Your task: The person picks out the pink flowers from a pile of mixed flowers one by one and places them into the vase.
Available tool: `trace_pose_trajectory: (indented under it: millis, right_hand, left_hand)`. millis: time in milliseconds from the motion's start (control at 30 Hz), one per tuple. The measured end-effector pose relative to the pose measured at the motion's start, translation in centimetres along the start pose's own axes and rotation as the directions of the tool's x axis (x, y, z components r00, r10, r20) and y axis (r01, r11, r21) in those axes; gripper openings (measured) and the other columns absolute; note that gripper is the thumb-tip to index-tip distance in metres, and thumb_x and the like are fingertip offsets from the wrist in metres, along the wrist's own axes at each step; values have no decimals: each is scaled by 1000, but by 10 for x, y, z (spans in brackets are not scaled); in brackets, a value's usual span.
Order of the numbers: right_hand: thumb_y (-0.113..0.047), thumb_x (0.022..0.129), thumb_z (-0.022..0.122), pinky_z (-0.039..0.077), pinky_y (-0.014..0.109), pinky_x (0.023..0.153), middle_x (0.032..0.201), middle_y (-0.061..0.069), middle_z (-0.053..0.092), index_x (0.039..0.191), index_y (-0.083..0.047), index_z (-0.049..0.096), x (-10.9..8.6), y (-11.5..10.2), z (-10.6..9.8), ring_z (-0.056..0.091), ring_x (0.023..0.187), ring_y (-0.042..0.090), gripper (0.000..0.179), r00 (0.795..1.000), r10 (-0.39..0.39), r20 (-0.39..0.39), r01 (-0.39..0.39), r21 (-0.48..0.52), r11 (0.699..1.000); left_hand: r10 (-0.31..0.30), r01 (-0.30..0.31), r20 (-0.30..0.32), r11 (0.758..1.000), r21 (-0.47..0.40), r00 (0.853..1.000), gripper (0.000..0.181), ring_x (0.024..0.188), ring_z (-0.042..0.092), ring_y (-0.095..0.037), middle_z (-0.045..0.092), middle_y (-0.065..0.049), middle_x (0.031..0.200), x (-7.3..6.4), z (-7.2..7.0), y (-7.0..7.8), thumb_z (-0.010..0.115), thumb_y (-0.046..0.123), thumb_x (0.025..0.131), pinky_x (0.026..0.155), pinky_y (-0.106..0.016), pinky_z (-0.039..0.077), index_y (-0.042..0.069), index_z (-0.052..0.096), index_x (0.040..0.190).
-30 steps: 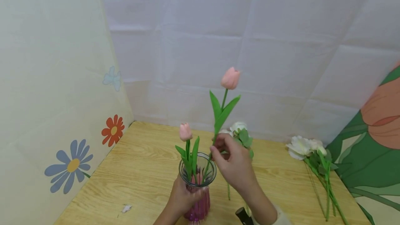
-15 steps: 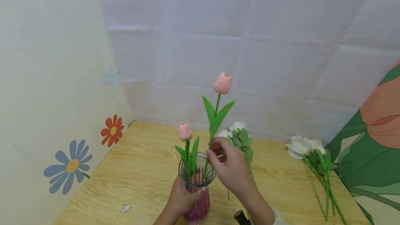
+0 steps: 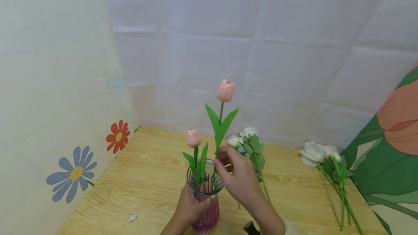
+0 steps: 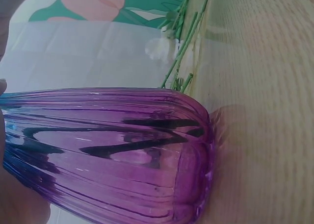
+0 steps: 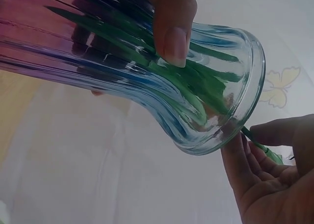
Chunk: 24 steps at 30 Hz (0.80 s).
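Note:
A ribbed glass vase (image 3: 209,213), pink-purple below and clear bluish at the flared rim, stands on the table. My left hand (image 3: 191,204) grips it just under the rim, the thumb (image 5: 175,45) across its neck in the right wrist view. One pink tulip (image 3: 193,137) stands inside, leaning on the left of the rim. Beside the rim's right side, my right hand (image 3: 240,173) pinches the stem of a taller pink tulip (image 3: 225,90) between thumb and fingers. Its lower stem runs down into the vase mouth. In the left wrist view the purple vase base (image 4: 191,170) meets the table.
White flowers with green leaves (image 3: 249,139) lie behind my right hand. Another bunch of white flowers (image 3: 315,153) lies at the table's right. A dark cylindrical end (image 3: 250,227) shows at the front edge. A small white scrap (image 3: 132,218) is on the wooden table (image 3: 153,177).
My right hand has moved down and left with the taller tulip, whose bloom is lower and more upright, its stem deeper in the vase. The left hand and vase have stayed put.

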State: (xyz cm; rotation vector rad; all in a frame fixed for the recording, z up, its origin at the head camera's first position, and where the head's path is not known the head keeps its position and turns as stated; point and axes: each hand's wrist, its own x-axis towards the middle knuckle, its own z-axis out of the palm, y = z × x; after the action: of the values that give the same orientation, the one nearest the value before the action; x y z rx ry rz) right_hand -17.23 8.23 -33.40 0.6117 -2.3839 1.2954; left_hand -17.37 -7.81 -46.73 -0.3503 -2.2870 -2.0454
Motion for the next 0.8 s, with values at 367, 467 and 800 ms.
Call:
trace_pose_trajectory:
  millis: [367, 467, 800]
  right_hand:
    - [-1, 88, 73, 60, 19, 67, 86, -7, 68, 104, -11, 65, -1, 0, 4, 65, 76, 6, 21, 1000, -3, 6, 3, -21, 1000]
    - [-2, 88, 73, 59, 19, 66, 84, -8, 67, 103, -11, 65, -2, 0, 5, 65, 76, 6, 19, 1000, 1, 7, -1, -30, 1000]
    - [-3, 89, 74, 59, 18, 65, 83, -9, 67, 101, -12, 65, -4, 1, 7, 65, 75, 5, 18, 1000, 10, 20, -9, -47, 999]
  left_hand:
    - [23, -23, 9, 1000, 9, 1000, 74, 122, 59, -29, 60, -12, 133, 0, -1, -1, 81, 20, 81, 109, -50, 48, 9, 39, 141]
    - [29, -29, 10, 999, 14, 1000, 74, 122, 59, -27, 60, -11, 132, 0, -1, -1, 80, 21, 81, 109, -50, 48, 9, 39, 141]
    - [32, -32, 4, 999, 1, 999, 78, 121, 61, -27, 61, -8, 132, -1, 0, -2, 82, 26, 82, 105, -33, 51, 11, 38, 145]
